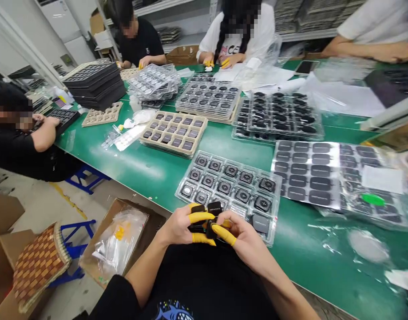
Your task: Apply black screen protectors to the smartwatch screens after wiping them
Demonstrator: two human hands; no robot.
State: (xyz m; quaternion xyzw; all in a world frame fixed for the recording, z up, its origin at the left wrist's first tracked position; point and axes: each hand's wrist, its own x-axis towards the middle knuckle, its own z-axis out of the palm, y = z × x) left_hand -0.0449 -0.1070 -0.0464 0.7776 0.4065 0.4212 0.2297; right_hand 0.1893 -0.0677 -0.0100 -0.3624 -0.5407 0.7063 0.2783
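Close to my body, my left hand [180, 226], with yellow finger covers, is closed around small black square-edged parts [215, 208]. My right hand [240, 233] meets it from the other side, its yellow-covered thumb and its forefinger pinching the edge of a black piece [209, 229]. What these parts are exactly is partly hidden by the fingers. Just beyond both hands lies a clear plastic tray [273, 200] with rows of black square units with round centres. A flat dark square piece [259, 223] sits in its near right corner.
On the green table [133, 164] stand a beige tray stack [199, 144], clear trays of black parts [280, 113] and a black tray stack [93, 86]. Sheets of dark labels [305, 173] lie right. Co-workers sit opposite and left. A carton with plastic bags [119, 240] stands below the left edge.
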